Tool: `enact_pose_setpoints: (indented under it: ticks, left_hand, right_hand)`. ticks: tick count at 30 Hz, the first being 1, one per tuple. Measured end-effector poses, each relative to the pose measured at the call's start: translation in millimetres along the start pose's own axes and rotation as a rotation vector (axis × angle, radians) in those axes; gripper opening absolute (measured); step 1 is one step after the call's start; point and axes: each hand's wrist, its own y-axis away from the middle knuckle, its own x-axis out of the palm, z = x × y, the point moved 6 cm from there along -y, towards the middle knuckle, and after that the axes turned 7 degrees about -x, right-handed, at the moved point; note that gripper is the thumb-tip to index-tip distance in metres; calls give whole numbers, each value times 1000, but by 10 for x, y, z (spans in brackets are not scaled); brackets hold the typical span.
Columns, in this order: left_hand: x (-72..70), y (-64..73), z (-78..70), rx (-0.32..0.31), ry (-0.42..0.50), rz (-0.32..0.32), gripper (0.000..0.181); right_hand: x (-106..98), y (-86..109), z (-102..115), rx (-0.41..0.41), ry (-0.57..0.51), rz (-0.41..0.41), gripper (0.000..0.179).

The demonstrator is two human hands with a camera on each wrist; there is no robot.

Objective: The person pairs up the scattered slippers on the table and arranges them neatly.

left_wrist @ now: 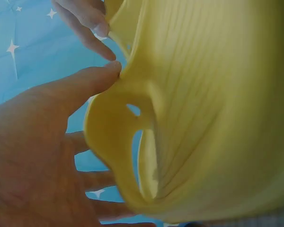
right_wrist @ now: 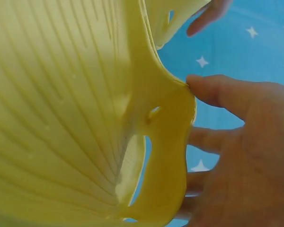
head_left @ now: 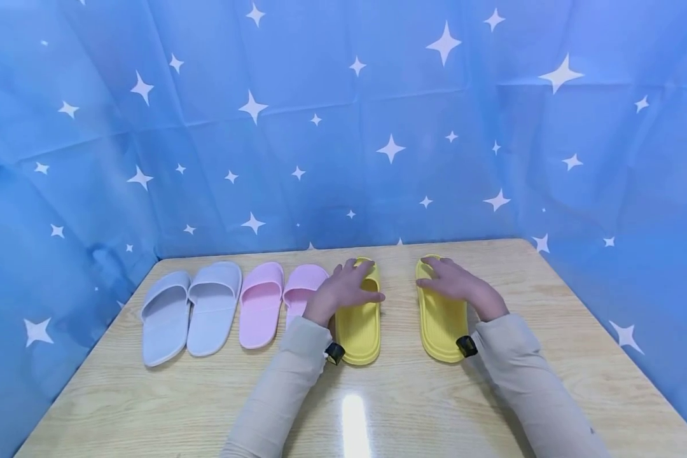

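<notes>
Two yellow slippers lie apart on the table, toes toward the curtain. My left hand (head_left: 343, 289) spans the strap of the left yellow slipper (head_left: 360, 334). In the left wrist view its thumb touches one edge of the strap (left_wrist: 104, 137), and the other fingers pass behind it, their tips partly hidden. My right hand (head_left: 458, 286) holds the right yellow slipper (head_left: 443, 327) in the same way. In the right wrist view that thumb meets the edge of the strap (right_wrist: 168, 161), while the fingertips disappear behind it.
Left of the yellow pair stand pink slippers (head_left: 260, 318), one partly hidden by my left hand. Farther left is a pair of grey slippers (head_left: 212, 324). The wooden table (head_left: 149, 407) ends at a blue curtain (head_left: 320, 146) with white stars.
</notes>
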Motion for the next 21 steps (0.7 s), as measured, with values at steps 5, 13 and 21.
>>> enact_pose_setpoints:
  ticks: [5,13,21]
  left_hand:
    - [70,16,24,-21,28,54,85]
    - [75,41,35,-36,65,110,86]
    - [88,34,25,-44,62,112,85]
  right_hand:
    - [36,14,11,-2,12,45,68]
    - [98,21,27,45,38,133,71]
    - [139,39,126,3,7,163,70]
